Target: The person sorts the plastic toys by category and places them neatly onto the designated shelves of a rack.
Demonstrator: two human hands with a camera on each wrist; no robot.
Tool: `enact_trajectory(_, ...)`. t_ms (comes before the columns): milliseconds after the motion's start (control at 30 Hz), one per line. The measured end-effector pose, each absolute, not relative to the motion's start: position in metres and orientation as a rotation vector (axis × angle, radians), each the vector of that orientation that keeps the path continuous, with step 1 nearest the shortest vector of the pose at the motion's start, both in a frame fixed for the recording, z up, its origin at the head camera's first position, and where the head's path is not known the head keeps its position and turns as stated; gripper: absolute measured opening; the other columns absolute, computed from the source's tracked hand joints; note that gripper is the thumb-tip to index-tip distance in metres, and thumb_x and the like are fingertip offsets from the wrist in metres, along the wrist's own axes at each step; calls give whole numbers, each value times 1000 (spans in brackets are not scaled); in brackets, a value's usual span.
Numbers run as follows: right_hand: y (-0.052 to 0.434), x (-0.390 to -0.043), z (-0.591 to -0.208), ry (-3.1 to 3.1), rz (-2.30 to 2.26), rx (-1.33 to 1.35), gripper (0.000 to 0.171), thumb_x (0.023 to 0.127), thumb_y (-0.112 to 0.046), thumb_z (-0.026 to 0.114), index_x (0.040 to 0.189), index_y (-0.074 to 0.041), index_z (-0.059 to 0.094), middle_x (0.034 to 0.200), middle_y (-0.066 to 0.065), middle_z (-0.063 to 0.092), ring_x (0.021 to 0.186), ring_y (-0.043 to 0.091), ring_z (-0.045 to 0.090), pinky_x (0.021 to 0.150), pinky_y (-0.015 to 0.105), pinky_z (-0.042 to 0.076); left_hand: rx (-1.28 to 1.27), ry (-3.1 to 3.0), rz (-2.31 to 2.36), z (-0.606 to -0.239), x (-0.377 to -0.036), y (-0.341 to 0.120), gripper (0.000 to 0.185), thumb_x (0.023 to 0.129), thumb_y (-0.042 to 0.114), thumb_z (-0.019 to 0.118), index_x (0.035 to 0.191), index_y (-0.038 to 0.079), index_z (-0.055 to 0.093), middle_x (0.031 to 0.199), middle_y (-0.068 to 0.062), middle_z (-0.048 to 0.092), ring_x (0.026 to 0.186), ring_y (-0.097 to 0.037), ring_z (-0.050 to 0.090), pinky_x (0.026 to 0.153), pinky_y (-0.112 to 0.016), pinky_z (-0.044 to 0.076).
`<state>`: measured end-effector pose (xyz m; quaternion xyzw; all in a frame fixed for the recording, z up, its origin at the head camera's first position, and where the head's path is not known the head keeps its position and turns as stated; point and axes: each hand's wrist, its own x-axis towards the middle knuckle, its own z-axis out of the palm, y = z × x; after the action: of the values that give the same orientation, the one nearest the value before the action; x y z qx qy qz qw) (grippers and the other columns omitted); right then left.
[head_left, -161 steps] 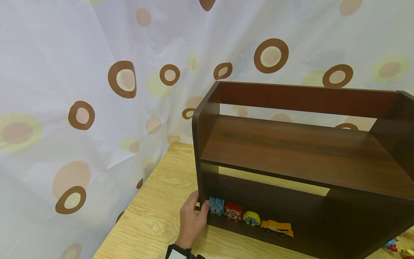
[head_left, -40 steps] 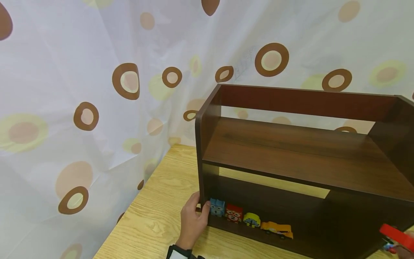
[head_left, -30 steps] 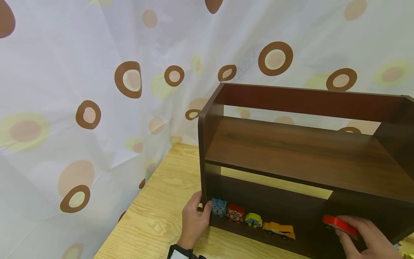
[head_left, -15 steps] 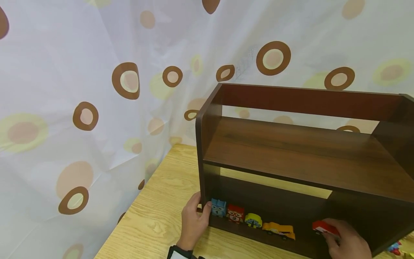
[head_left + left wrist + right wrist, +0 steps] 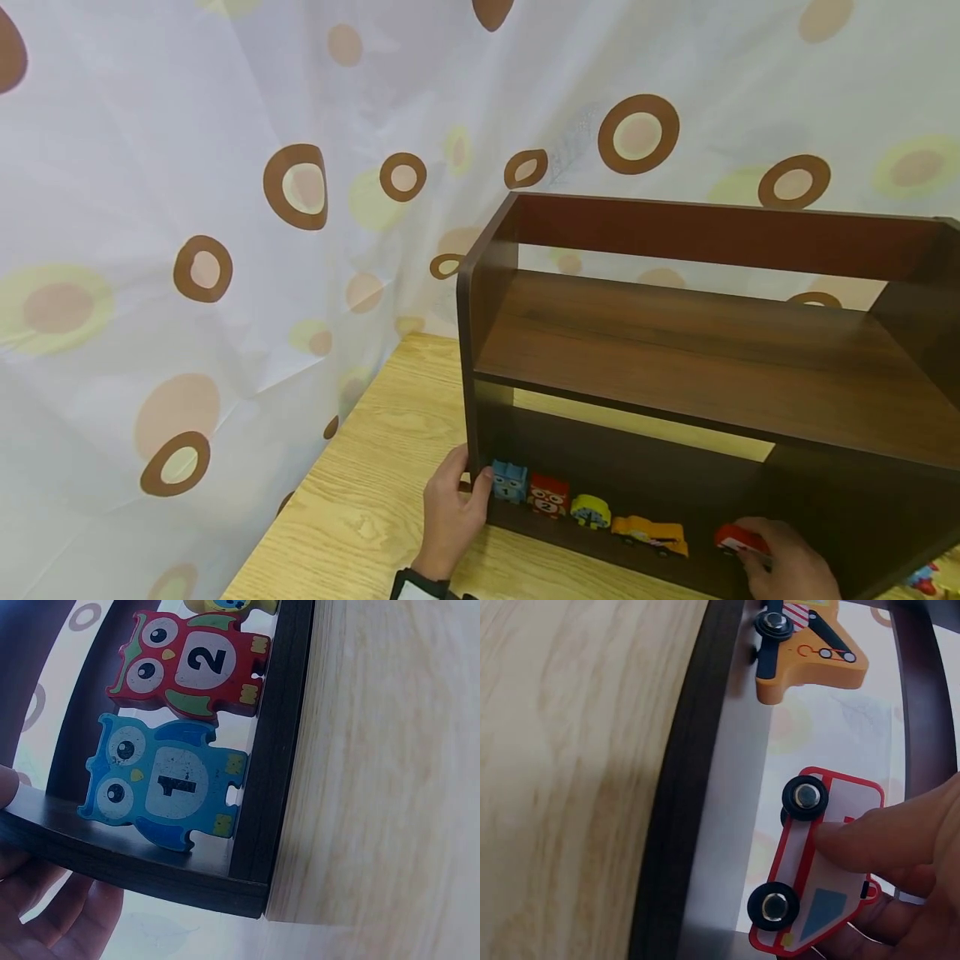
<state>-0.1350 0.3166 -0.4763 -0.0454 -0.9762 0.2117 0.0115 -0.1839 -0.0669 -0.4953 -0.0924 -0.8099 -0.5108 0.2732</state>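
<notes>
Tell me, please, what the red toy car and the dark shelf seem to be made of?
The red toy car looks like flat painted wood: cut-out shape, printed windows, black wheels on metal pins. The dark shelf looks like board with smooth, brown wood-grain laminate; solid wood cannot be ruled out.

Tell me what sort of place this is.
Probably a child's play corner or staged tabletop: a dark brown wooden shelf unit on a light wood table, numbered owl blocks, and a circle-patterned curtain.

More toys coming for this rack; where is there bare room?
The upper shelf is bare. The lower shelf's left front is crowded: blue owl, red owl, yellow piece, orange truck, then the red car in the right hand.
</notes>
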Motion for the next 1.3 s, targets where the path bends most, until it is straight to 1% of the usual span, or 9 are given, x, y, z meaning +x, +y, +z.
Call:
enact_trajectory(300, 318, -138, -486, -3063, 627, -53, 35, 80, -9, 77, 112, -1, 67, 98, 16, 69, 84, 29, 65, 70, 49, 53, -262, -2174, -1384, -490, -186, -66, 27, 90, 10, 67, 117, 11, 69, 110, -1, 72, 85, -10, 66, 65, -21, 54)
enact_trajectory(600, 310, -139, -484, -3059, 641, 1, 35, 79, -7, 77, 113, -2, 68, 97, 13, 69, 79, 22, 63, 63, 39, 51, -287, -2157, -1337, -487, -187, -66, 28, 89, 9, 68, 117, 10, 69, 109, -2, 73, 84, -10, 66, 65, -21, 54)
enact_trajectory(700, 309, -138, -484, -3067, 641, -1, 38, 80, -7, 77, 116, 0, 66, 97, 14, 68, 80, 25, 64, 65, 42, 52, -293, -2151, -1324, -487, -187, -65, 29, 88, 8, 68, 116, 10, 70, 108, -3, 73, 84, -10, 66, 65, -21, 54)
enact_trajectory(767, 308, -138, -483, -3061, 636, -16, 47, 80, -9, 77, 122, 4, 60, 99, 18, 68, 81, 28, 65, 66, 44, 52, -293, -2150, -1323, -487, -187, -65, 28, 88, 8, 68, 116, 10, 70, 108, -4, 73, 83, -10, 66, 65, -21, 54)
enact_trajectory(933, 307, -132, -478, -2919, 608, -20, 67, 82, -17, 76, 134, 13, 44, 108, 31, 66, 88, 45, 64, 72, 55, 52, -282, -2161, -1348, -489, -187, -64, 28, 89, 10, 68, 116, 11, 69, 108, -4, 73, 83, -9, 65, 65, -20, 54)
enact_trajectory(1033, 307, -125, -471, -2777, 567, 11, 62, 81, -13, 75, 131, 12, 48, 108, 34, 65, 91, 52, 62, 75, 62, 47, -273, -2167, -1362, -490, -186, -64, 27, 89, 10, 68, 116, 12, 70, 109, -3, 73, 83, -9, 65, 65, -21, 54)
enact_trajectory(1167, 307, -114, -460, -2655, 523, 37, 47, 82, -11, 73, 122, 8, 58, 109, 36, 64, 93, 54, 59, 78, 64, 41, -260, -2175, -1366, -493, -186, -65, 28, 89, 11, 67, 117, 11, 69, 110, -1, 73, 84, -9, 65, 66, -21, 54)
enact_trajectory(1267, 307, -108, -450, -2531, 498, 125, 34, 80, -12, 72, 110, 3, 67, 101, 32, 67, 87, 53, 59, 75, 61, 42, -251, -2182, -1369, -494, -186, -65, 28, 89, 10, 67, 117, 11, 69, 111, -1, 72, 84, -8, 65, 66, -21, 54)
enact_trajectory(1300, 307, -107, -447, -2464, 484, 174, 29, 78, -13, 73, 103, 2, 70, 95, 29, 69, 83, 51, 60, 74, 56, 45, -249, -2183, -1372, -494, -186, -65, 28, 89, 10, 67, 117, 11, 69, 111, 0, 72, 84, -9, 65, 66, -21, 54)
